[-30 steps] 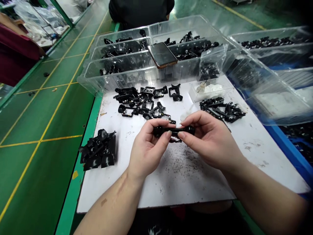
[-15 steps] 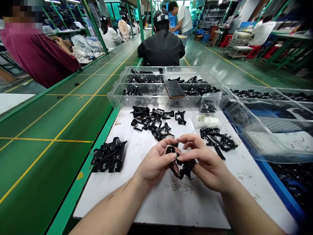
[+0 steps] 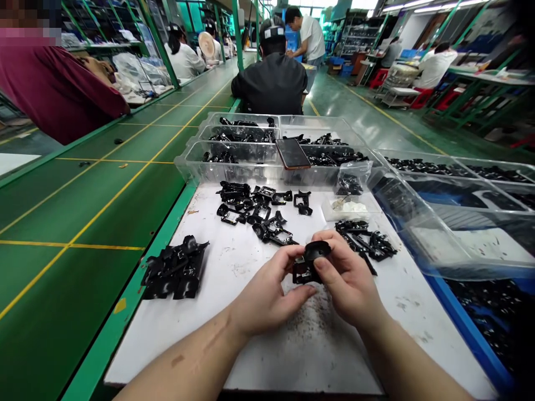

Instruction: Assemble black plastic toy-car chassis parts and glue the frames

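Both my hands hold a small black moulded plastic part [image 3: 309, 265] above the white work table [image 3: 251, 356]. It has a rounded cap at the top and a square frame below. My left hand [image 3: 267, 292] grips its left side, and my right hand [image 3: 346, 278] pinches it from the right, with the thumb over the front. Several similar glossy black parts [image 3: 259, 210] lie scattered just beyond my hands. A tangled heap of black parts [image 3: 371, 244] sits close to my right hand, and a denser pile [image 3: 175, 268] lies further left of my left hand.
Clear plastic compartment trays [image 3: 234, 159] full of black parts stand at the far table edge, with a phone [image 3: 292, 153] lying on them. A zip bag [image 3: 349, 179] and a small white-filled tray [image 3: 349, 209] are nearby. More trays stand right. A co-worker [image 3: 270, 83] sits beyond, beside a green conveyor bench [image 3: 104, 206].
The long black piece held a second ago has given way to a shorter frame-shaped part between my fingers. My hands have drawn closer to me, and the view has tilted up, showing more of the room.
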`<state>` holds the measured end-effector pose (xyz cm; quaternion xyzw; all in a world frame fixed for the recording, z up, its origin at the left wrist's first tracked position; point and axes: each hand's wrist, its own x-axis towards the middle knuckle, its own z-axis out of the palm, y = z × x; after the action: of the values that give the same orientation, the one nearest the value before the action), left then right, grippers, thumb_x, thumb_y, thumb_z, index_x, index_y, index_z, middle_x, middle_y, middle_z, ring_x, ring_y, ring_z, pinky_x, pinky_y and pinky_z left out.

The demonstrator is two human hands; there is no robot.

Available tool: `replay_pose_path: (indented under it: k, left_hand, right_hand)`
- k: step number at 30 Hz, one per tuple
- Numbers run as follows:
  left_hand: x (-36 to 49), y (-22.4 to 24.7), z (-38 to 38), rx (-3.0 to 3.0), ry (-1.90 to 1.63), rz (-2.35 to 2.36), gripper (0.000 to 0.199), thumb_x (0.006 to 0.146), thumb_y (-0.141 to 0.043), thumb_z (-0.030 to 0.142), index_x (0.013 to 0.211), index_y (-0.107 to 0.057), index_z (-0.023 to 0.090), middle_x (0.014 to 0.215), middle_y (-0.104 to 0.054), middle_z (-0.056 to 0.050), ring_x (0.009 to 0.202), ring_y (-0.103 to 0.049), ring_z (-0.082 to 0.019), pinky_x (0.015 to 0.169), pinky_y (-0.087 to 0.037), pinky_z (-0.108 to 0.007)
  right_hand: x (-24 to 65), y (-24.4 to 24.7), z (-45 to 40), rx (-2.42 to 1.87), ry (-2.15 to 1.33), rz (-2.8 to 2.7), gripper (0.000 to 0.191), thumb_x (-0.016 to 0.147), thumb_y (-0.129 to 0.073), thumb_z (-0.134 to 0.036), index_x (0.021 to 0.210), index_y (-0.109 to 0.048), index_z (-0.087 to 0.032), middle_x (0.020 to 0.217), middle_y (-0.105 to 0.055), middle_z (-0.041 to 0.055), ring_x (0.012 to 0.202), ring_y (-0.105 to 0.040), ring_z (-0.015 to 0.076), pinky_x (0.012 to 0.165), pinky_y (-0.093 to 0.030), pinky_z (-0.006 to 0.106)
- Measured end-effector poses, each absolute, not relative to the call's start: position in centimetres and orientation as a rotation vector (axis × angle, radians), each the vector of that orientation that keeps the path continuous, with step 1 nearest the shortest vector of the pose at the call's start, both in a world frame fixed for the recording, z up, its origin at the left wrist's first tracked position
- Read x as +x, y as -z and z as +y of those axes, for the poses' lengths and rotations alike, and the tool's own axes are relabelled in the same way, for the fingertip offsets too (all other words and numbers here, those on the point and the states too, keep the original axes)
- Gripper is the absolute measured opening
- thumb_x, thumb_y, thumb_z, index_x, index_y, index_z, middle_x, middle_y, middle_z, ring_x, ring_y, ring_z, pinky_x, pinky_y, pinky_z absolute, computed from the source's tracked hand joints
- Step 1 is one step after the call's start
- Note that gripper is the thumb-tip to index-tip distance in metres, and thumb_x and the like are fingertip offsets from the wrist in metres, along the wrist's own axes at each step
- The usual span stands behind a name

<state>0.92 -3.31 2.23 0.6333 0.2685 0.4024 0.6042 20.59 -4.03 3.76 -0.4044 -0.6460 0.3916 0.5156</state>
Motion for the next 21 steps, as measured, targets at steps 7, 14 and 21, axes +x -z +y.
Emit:
replay_pose_path:
  k: [7,14,21]
  left_hand:
    - [1.1,-1.5,-4.0,1.602,-1.011,0.747,0.080,0.099,-0.071,0.013,0.163,-0.027,0.036,0.120,-0.071,-0.004,0.111,-0.072,-0.019,0.097,-0.060,-0.033]
    - [0.6,-2.2,-3.3,1.900,-0.928,0.717,0.065,0.097,-0.069,0.010,0.153,-0.045,0.033,0.143,-0.066,-0.006,0.127,-0.069,-0.023,0.110,-0.057,-0.037]
    - [0.4,-2.1,-2.4,1.692,-0.925,0.802,0.050,0.098,-0.074,0.020,0.144,-0.054,0.029,0.127,-0.067,-0.006,0.112,-0.068,-0.022,0.101,-0.056,-0.038]
  right_hand:
    - [20.6,-4.4,-4.0,-1.111,-1.123,-1.467,0.016,0.103,-0.070,-0.039,0.098,-0.071,-0.024,0.100,-0.066,0.0034,0.092,-0.065,0.0187,0.086,-0.055,0.034]
    - [20.4,-4.7,-3.7,-1.233,-1.223,-1.424,0.025,0.096,-0.075,-0.041,0.084,-0.067,-0.021,0.087,-0.065,0.0028,0.081,-0.064,0.0184,0.073,-0.054,0.032]
    - [21.6,-4.3,-3.5,-1.169,-1.116,-1.459,0.033,0.098,-0.075,-0.049,0.119,-0.071,-0.025,0.103,-0.070,0.0051,0.084,-0.065,0.0180,0.072,-0.055,0.034]
